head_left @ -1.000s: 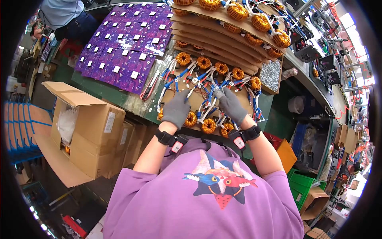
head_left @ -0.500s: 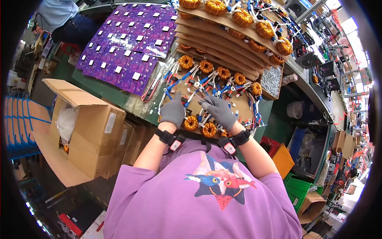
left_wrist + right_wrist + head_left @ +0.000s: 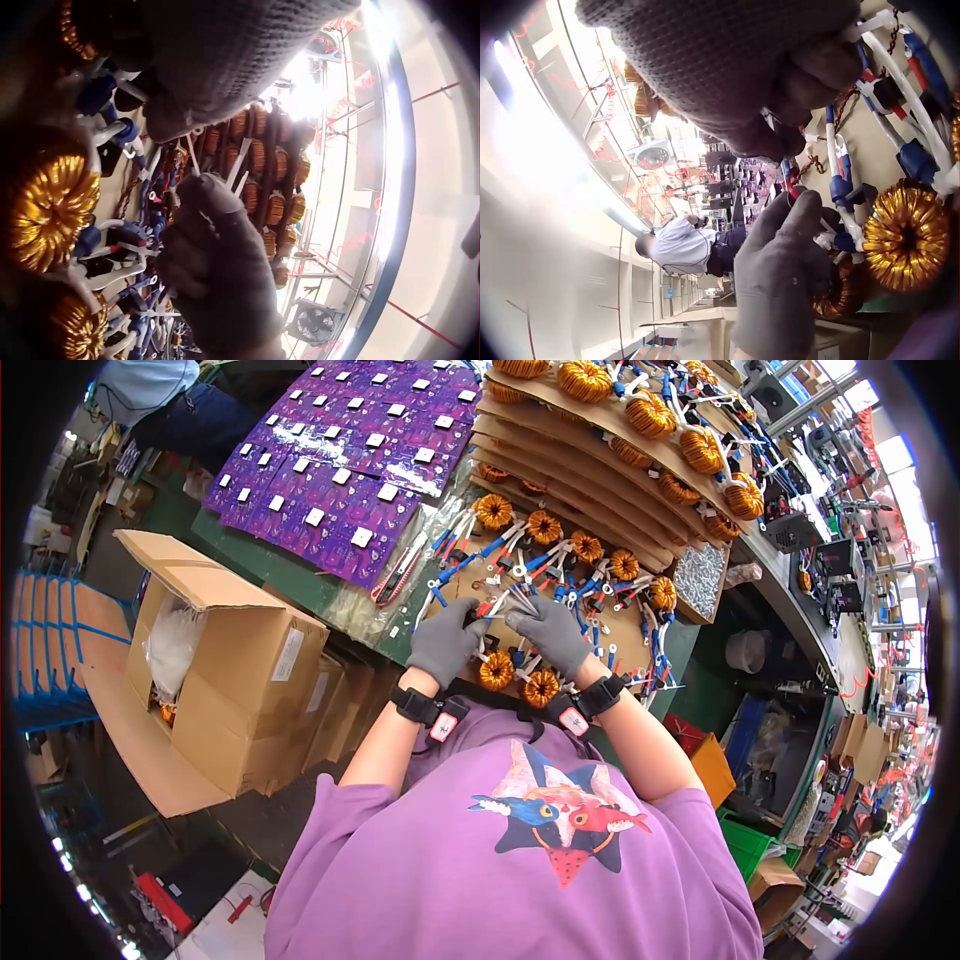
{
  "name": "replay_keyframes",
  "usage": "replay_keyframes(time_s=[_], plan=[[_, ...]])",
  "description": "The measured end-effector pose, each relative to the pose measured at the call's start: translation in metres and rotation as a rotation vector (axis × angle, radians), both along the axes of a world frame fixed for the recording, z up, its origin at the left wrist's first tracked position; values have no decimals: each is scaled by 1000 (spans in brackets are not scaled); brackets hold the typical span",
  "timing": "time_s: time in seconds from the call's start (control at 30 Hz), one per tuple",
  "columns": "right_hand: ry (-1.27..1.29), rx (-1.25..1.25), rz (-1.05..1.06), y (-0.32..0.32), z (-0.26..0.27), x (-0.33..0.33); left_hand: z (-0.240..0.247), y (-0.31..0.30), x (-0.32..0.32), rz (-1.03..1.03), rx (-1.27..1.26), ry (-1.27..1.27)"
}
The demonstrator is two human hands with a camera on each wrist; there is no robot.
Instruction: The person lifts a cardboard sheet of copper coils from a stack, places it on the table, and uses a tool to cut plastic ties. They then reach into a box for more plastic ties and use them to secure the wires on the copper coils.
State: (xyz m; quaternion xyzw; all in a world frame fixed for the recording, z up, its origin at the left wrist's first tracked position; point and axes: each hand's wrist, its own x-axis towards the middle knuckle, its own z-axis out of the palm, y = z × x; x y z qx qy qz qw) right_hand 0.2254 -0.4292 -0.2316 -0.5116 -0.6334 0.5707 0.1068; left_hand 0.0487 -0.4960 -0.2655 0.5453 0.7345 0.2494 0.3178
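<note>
In the head view both gloved hands meet over a cardboard sheet (image 3: 625, 635) bearing copper-wound ring coils with leads. My left hand (image 3: 445, 641) pinches a red-sleeved wire lead (image 3: 790, 184) between thumb and finger. Opposite it, my right hand (image 3: 556, 636) holds a thin, silvery two-pronged tool (image 3: 521, 596), its kind unclear; the fingers hide much of it. Their fingertips are close together, as the right wrist view also shows. Just below the hands lie two coils (image 3: 496, 671), and a row of further coils (image 3: 544, 527) runs along the sheet's far side.
Behind rises a stack of cardboard layers (image 3: 590, 490) with more coils. Purple circuit boards (image 3: 340, 460) cover the bench's left, with a red cutter knife (image 3: 400, 572) beside them. A tray of small metal parts (image 3: 697, 582) is at right; an open carton (image 3: 235, 690) stands left.
My right hand has come left from among the leads with the pronged tool. The left hand, pointing half a second ago, now pinches the red-sleeved lead close to it. The head view has shifted slightly.
</note>
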Motion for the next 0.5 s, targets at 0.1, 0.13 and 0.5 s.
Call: replay_keyframes(time_s=[0.1,0.13,0.5], plan=[[-13,109,55,4,-15,-3,11,3,1,-75,-48,81],[-12,109,54,5,-16,-4,13,3,2,-98,-71,133],[35,-1,27,7,-9,-9,8,3,-7,-104,-53,34]])
